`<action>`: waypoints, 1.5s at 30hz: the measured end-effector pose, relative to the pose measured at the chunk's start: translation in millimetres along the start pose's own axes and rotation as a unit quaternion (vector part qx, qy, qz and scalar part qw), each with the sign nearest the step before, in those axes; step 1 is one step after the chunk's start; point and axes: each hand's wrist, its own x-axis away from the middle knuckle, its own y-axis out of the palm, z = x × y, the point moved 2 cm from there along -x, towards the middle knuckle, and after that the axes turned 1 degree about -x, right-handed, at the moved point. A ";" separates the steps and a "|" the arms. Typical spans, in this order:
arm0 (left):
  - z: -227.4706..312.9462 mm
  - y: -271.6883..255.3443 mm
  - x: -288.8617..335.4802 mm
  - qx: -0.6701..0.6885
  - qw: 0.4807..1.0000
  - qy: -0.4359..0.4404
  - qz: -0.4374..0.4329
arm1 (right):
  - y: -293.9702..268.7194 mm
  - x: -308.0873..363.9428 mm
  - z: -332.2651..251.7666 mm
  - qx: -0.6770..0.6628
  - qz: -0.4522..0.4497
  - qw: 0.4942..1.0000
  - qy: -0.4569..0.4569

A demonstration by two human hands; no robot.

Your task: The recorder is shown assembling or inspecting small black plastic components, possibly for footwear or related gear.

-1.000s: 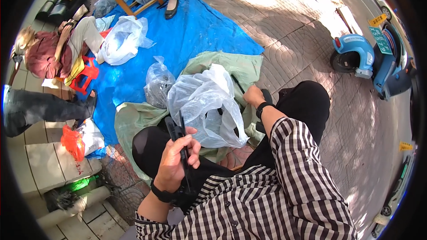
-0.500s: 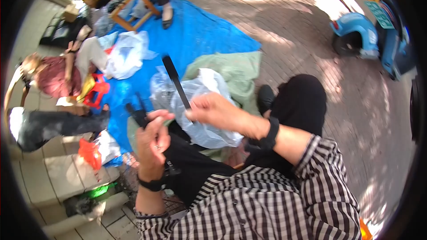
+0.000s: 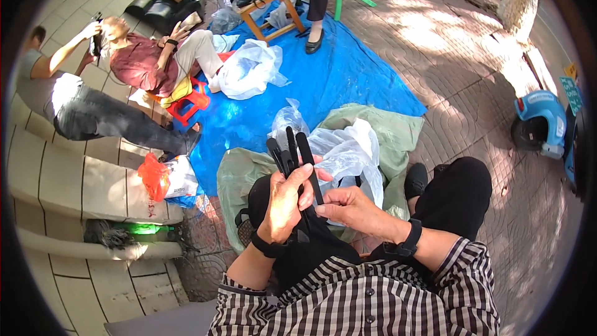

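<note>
My left hand [image 3: 287,202] is closed around a small bunch of flat black strips [image 3: 281,157], their rounded ends fanning out above the fingers. One longer black strip [image 3: 305,152] stands beside the bunch, nearly upright. Its lower end is pinched between the thumb and fingers of my right hand [image 3: 356,209], while the fingers of my left hand touch it higher up. What exactly the strips are I cannot tell. Just beyond my hands lies a crumpled clear plastic bag [image 3: 364,158] on a pale green sheet [image 3: 398,130].
A blue tarp [image 3: 354,71] covers the ground ahead, with a white plastic bag [image 3: 252,71] and a wooden stool [image 3: 267,34] bearing dark items. Several people sit or stand at the left and far side. A blue scooter [image 3: 540,118] is parked at right; tiled steps [image 3: 99,186] run along the left.
My right hand has brought its black strip from apart to beside the bunch in my left hand. The view has swung, so the surroundings sit further right and lower.
</note>
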 end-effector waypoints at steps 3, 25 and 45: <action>-2.7 -7.3 3.4 0.055 0.998 -0.025 -0.033 | -3.7 1.0 -2.5 -0.064 -0.028 0.997 0.035; 1.5 -21.2 13.5 -0.070 0.997 -0.011 -0.042 | -40.4 -10.4 -17.1 -0.312 0.068 0.946 0.060; -5.1 -10.3 4.7 -0.068 0.988 -0.092 -0.105 | -28.8 -6.5 -15.5 -0.147 0.026 0.989 -0.003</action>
